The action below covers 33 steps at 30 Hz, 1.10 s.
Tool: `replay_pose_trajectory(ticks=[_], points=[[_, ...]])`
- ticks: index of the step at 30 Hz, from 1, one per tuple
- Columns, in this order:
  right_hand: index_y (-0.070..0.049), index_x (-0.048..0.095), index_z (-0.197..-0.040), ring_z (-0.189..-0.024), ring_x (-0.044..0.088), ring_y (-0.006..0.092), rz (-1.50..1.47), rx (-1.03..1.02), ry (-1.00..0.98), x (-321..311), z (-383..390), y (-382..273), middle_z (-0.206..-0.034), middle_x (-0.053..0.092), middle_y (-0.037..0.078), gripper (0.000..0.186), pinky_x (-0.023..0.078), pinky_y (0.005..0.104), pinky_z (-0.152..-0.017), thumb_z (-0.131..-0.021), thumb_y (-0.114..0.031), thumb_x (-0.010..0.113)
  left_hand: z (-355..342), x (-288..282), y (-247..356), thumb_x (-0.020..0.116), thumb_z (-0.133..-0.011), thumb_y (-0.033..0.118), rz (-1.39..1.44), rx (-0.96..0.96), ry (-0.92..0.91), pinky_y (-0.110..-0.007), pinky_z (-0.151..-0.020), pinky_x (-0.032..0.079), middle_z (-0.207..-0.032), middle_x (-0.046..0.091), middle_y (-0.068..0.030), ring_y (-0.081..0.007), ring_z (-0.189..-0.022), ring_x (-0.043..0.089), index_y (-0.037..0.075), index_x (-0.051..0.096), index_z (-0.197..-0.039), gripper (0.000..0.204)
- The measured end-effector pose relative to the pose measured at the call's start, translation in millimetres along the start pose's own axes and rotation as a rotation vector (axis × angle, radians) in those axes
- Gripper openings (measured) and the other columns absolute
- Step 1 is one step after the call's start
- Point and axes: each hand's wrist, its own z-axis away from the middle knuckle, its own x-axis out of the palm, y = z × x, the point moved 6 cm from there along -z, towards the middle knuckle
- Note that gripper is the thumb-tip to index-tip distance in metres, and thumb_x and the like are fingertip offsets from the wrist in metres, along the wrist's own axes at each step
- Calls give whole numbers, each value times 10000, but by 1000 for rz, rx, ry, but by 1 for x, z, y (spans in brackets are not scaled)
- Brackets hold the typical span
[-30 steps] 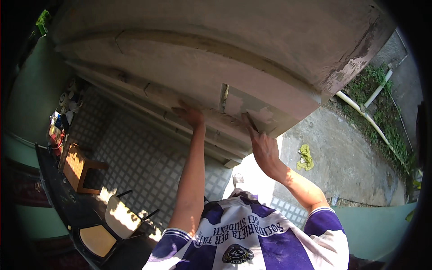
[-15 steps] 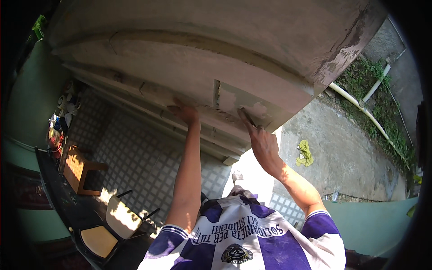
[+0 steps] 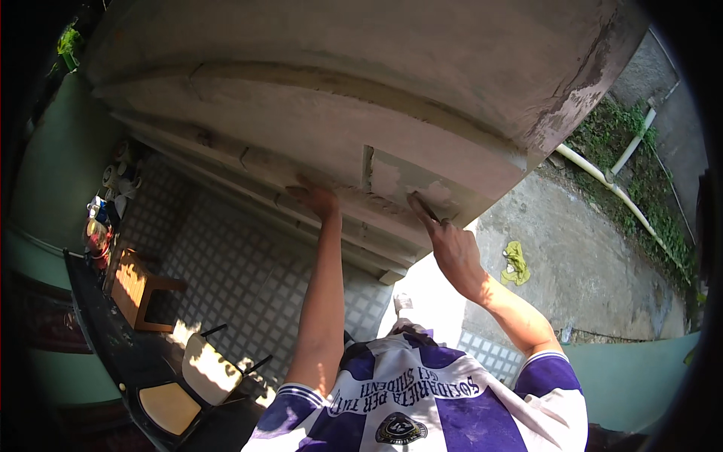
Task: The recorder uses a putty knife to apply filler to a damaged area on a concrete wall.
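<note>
My right hand point(image 3: 456, 252) grips a slim, dark scraper-like tool point(image 3: 428, 209), its exact kind unclear. The tool's tip meets a pale, patchy recessed panel point(image 3: 399, 175) in the wall's lower band, near the right corner. To the left of that panel, my left hand point(image 3: 320, 200) lies with fingers stretched out against the ledge of the grey plastered wall point(image 3: 301, 113). Shadow darkens its fingertips, and nothing shows in that hand. A rough broken edge runs along the panel's left and lower sides.
Stepped mouldings run below the ledge, above a checkered tile floor point(image 3: 248, 256). On the left are a wooden stool point(image 3: 132, 290), a pale-seated chair point(image 3: 211, 369) and a dark counter. A yellow-green cloth point(image 3: 516, 264) lies on concrete at right, with a white pipe point(image 3: 629, 192) beyond.
The whole view has shifted slightly, so the wall and both hands appear a little lower and further right. Both hands keep nearly the same places on the wall.
</note>
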Motion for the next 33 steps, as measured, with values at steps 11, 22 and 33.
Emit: replay_pose_trajectory(ticks=[11, 22, 33], points=[[-174, 203, -1535, -566, 625, 303, 29, -14, -19, 3, -4, -6, -653, 593, 146, 879, 519, 385, -507, -760, 38, 563, -11, -1, -9, 301, -985, 571, 28, 12, 33, -490, -1120, 281, -1475, 192, -387, -482, -1353, 290, -133, 88, -1460, 876], [-184, 163, -1544, -546, 634, 310, 59, 3, 2, 3, -6, -5, -622, 592, 141, 912, 517, 401, -484, -759, 53, 561, -1, 2, -4, 291, -985, 578, -1, -4, -27, -480, -1137, 259, -1503, 152, -359, -465, -1375, 259, -127, 62, -1465, 883], [-201, 185, -1542, -522, 637, 290, 93, 5, 102, 7, -12, -8, -599, 574, 127, 893, 526, 386, -468, -771, 49, 560, 3, 4, -2, 275, -988, 578, 9, -9, -22, -503, -1132, 256, -1500, 155, -358, -482, -1368, 251, -107, 60, -1474, 866]])
